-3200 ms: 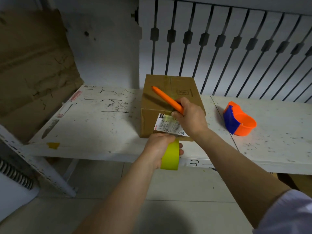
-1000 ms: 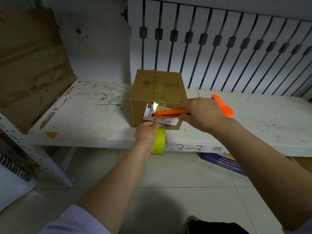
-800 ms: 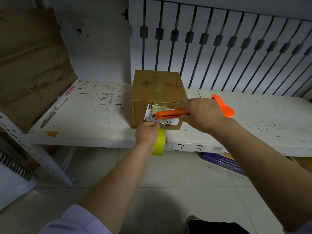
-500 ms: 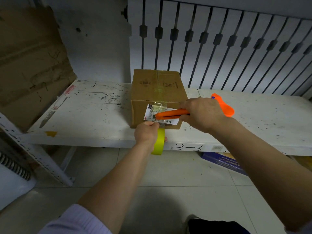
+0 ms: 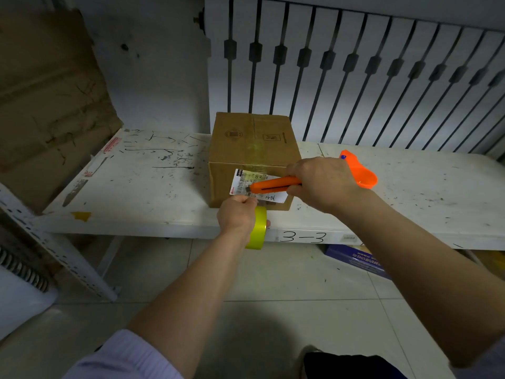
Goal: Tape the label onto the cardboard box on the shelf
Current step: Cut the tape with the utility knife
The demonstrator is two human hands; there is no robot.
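A brown cardboard box (image 5: 252, 140) stands on the white shelf (image 5: 153, 187). A white printed label (image 5: 240, 180) lies against the box's front face, with a strip of clear yellowish tape running down over the box top and the label. My left hand (image 5: 236, 214) grips a yellow-green tape roll (image 5: 258, 228) just below the label at the shelf's front edge. My right hand (image 5: 325, 181) holds an orange utility knife (image 5: 273, 185) level across the label, its tip pointing left near the tape.
An orange and blue tape dispenser (image 5: 360, 170) lies on the shelf right of the box, partly behind my right hand. Flattened cardboard (image 5: 49, 105) leans at the left. A blue box (image 5: 355, 259) sits on the tiled floor under the shelf. Slatted panels close the back.
Over three seconds the knife came down from the box top to lie level across the label. In the last second the knife tip has slid slightly left; my left hand has stayed put.
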